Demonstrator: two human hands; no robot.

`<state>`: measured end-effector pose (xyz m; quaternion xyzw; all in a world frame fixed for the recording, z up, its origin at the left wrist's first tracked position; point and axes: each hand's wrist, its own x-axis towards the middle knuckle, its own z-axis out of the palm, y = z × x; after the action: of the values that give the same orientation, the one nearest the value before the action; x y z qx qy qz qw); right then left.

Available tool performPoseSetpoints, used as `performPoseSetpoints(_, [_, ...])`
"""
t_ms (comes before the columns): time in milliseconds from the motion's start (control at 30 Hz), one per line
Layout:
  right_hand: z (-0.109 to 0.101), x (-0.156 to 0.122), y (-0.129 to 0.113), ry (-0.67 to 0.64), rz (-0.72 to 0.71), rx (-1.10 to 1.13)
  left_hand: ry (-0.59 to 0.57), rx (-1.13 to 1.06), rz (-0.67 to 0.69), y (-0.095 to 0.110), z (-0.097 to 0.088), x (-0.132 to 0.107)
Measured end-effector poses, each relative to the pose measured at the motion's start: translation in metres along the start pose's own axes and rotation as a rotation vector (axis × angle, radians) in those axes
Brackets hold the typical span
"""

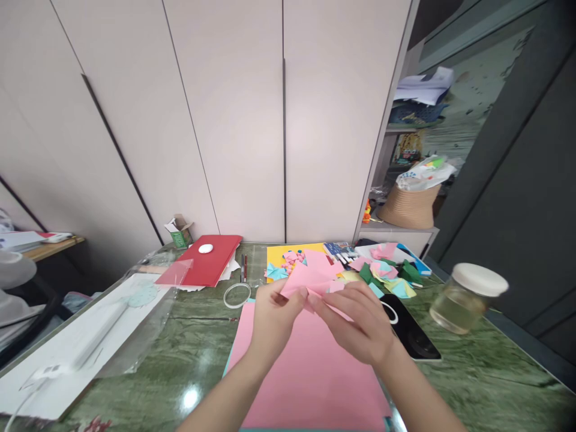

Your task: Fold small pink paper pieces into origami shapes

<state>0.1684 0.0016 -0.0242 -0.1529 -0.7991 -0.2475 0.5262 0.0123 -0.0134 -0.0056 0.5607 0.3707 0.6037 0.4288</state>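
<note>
Both hands meet over a stack of pink paper sheets [315, 384] on the table. Between them is a piece of folded pink paper [306, 277], raised above the stack. My left hand [276, 315] pinches its left and lower part, with the thumb on top. From the other side, my right hand [360, 321] grips the lower right edge with its fingertips close to the left thumb. The fingers hide part of the folds. Behind the hands, more pink and light blue folded paper pieces [276, 272] lie on a yellow sheet [288, 251].
A black tablet or phone [411, 330] and a lidded jar of liquid [468, 300] stand to the right. Colored paper pieces [387, 270] lie behind the tablet. A tape roll [237, 296], a red folder [216, 261] and a power strip [99, 336] are on the left.
</note>
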Motion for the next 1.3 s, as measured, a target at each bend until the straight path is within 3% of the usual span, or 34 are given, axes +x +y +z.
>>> performPoseSetpoints(133, [-0.001, 0.008, 0.003, -0.005, -0.015, -0.015, 0.014, -0.029, -0.019, -0.005, -0.002, 0.004])
performPoseSetpoints(400, [-0.001, 0.008, 0.007, -0.053, 0.097, 0.123, -0.089, -0.228, -0.101, -0.003, -0.004, 0.008])
performPoseSetpoints(500, [-0.005, 0.013, 0.002, -0.015, 0.341, 0.386, -0.064, -0.242, -0.13, -0.004, -0.004, 0.008])
performPoseSetpoints(633, [-0.008, 0.019, -0.003, 0.04, 0.848, 0.732, -0.036, -0.157, -0.135, -0.009, -0.005, 0.01])
performPoseSetpoints(733, [-0.005, 0.02, -0.002, -0.137, 1.086, 0.889, -0.061, -0.047, -0.098, -0.01, -0.005, 0.01])
performPoseSetpoints(800, [-0.003, 0.021, -0.001, -0.259, 1.121, 0.868, -0.071, 0.016, -0.075, -0.01, -0.005, 0.01])
performPoseSetpoints(867, [-0.002, 0.021, 0.0, -0.297, 1.131, 0.803, -0.075, 0.051, -0.064, -0.009, -0.004, 0.01])
performPoseSetpoints(1133, [-0.002, 0.019, 0.002, -0.192, 1.112, 0.855, -0.173, -0.147, -0.062, -0.006, -0.002, 0.012])
performPoseSetpoints(1300, [-0.003, 0.022, 0.004, -0.194, 1.083, 0.889, -0.154, -0.212, -0.104, -0.005, -0.002, 0.012])
